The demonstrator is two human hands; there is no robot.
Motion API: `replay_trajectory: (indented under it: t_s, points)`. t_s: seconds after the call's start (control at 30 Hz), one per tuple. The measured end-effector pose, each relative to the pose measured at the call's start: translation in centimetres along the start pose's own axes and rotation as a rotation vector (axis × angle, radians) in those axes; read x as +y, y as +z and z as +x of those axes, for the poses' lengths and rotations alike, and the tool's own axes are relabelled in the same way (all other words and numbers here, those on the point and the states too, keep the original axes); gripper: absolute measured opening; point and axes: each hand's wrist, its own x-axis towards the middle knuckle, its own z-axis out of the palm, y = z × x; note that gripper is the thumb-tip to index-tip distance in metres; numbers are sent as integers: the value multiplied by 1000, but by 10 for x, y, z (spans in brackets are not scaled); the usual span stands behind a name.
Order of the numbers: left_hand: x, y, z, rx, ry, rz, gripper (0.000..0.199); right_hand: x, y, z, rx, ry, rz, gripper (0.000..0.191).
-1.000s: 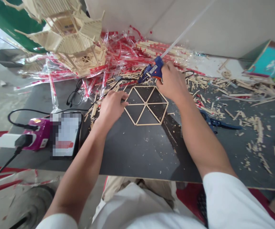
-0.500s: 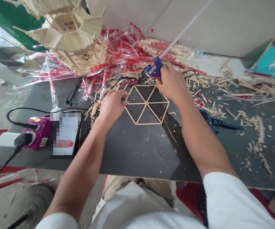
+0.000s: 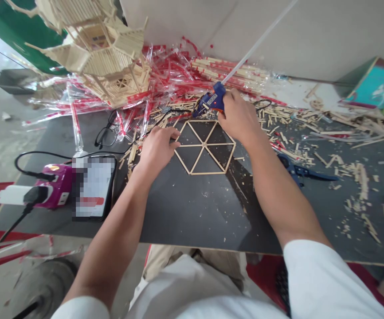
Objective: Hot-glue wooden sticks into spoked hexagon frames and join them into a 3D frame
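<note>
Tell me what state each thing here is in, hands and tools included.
right hand: gripping the gun
blue hot glue gun: held, nozzle angled down beside the frame's upper-left edge
glue stick: loaded, sticking out the back
left hand: fingertips at the frame's left corner
hexagonal stick frame: flat, six triangles
blue-handled cutters: lying down

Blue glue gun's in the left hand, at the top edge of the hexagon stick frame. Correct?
No. The head view shows the blue hot glue gun in the right hand, not the left hand. It is at the top edge of the hexagon stick frame, as you said.
</note>
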Motion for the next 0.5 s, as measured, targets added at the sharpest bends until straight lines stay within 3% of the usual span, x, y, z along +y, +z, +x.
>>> replay_trajectory:
  t_s: [0.33,0.5]
  points:
    - [0,0,0,11,15,19,29,2,1,2,19,17,-36,42]
    - [-4,1,1,3,9,12,29,0,-23,-2,112,40,-32,52]
